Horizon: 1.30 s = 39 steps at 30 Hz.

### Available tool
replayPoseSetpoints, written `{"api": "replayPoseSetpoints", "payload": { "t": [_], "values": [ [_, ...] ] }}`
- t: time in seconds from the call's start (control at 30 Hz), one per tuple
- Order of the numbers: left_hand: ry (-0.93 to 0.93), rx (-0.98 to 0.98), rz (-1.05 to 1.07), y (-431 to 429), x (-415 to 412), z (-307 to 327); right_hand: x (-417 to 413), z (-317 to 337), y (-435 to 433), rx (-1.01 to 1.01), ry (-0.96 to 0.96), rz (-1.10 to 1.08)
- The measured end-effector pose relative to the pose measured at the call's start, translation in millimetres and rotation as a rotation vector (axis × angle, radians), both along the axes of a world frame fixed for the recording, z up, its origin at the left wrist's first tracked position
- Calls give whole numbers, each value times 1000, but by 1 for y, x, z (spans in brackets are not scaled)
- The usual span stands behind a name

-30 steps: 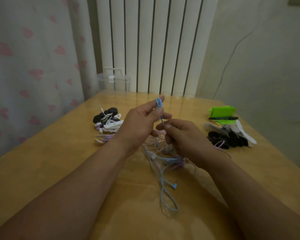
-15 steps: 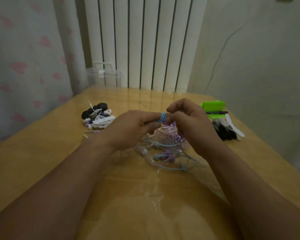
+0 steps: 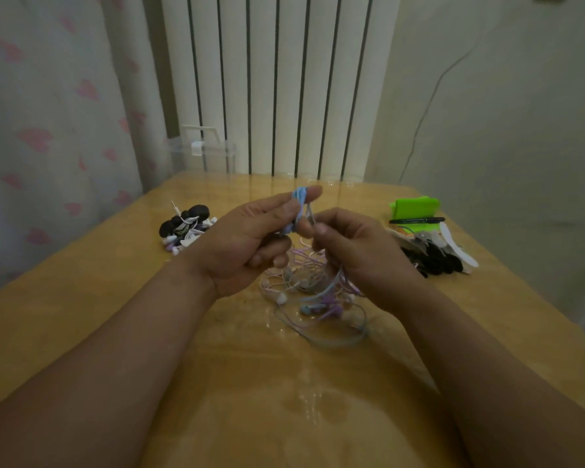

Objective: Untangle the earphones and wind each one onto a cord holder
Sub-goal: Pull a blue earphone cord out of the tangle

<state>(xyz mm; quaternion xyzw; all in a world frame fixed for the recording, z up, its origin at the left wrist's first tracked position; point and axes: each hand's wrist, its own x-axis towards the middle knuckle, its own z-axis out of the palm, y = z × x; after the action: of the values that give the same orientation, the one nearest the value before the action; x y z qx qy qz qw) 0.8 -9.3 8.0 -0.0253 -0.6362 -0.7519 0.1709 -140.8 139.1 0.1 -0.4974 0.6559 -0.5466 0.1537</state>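
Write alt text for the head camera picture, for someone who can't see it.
Two hands work over a wooden table: the left hand pinches a small bundle of blue earphone cord, the right hand pinches a strand beside it. A tangle of pastel earphones lies beneath; wound earphones sit far left.

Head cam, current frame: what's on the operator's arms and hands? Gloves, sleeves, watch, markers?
Nothing worn that shows. The left hand and right hand are bare: no gloves, rings or tape visible. The left forearm and right forearm are bare to the frame edge, with no sleeve, watch, band or marker in view. The light is dim, so fine marks could be missed.
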Motion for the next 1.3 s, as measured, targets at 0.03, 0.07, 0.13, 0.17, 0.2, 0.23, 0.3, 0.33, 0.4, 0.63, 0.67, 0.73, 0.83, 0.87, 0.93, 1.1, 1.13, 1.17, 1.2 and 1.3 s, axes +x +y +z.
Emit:
{"api": "replayPoseSetpoints", "payload": {
  "t": [0.03,0.07,0.13,0.17,0.2,0.23,0.3,0.33,0.4,0.63,0.67,0.73,0.83,0.87,0.93,1.1,1.13,1.17,1.2,1.3],
  "values": [
    [19,3,73,-1,-2,-1,4,-2,-2,49,59,4],
    [34,-21,151,-2,-3,-2,8,-5,-6,84,99,11],
    [46,-132,308,0,-6,-4,13,-7,-10,108,121,22],
    [46,-199,378,2,-6,-4,14,-7,-11,111,121,23],
    [46,-268,444,4,-7,-5,16,-6,-12,117,124,22],
    [43,-338,504,5,-7,-6,17,-5,-12,126,128,23],
    [27,-475,592,4,-9,-8,17,-5,-11,149,143,18],
    [16,-550,619,2,-9,-10,17,-5,-10,157,152,13],
    [-16,-710,632,0,-8,-13,16,-4,-8,156,167,-17],
    [-202,-1085,425,-6,-3,-13,-1,4,0,41,158,-183],
    [-222,-1093,397,-5,-3,-13,-2,4,1,26,138,-173],
    [-252,-1098,358,-4,-1,-9,-5,5,1,1,108,-164],
    [-265,-1029,251,-2,2,-4,-7,4,2,-11,97,-150],
    [-251,-963,189,-1,4,-3,-8,3,3,-16,73,-136],
    [-221,-777,71,0,8,1,-10,6,5,-44,-29,-91],
    [-111,-358,-65,-7,13,8,-14,10,9,-69,-136,-78],
    [-70,-258,-78,-6,12,8,-12,7,7,-58,-130,-78],
    [-25,-164,-85,-6,10,6,-9,5,5,-48,-132,-69],
    [20,-84,-86,-6,9,5,-6,2,1,-42,-143,-55],
    [104,92,-25,-10,3,3,0,-9,-8,-17,-101,-60]
  ]
}}
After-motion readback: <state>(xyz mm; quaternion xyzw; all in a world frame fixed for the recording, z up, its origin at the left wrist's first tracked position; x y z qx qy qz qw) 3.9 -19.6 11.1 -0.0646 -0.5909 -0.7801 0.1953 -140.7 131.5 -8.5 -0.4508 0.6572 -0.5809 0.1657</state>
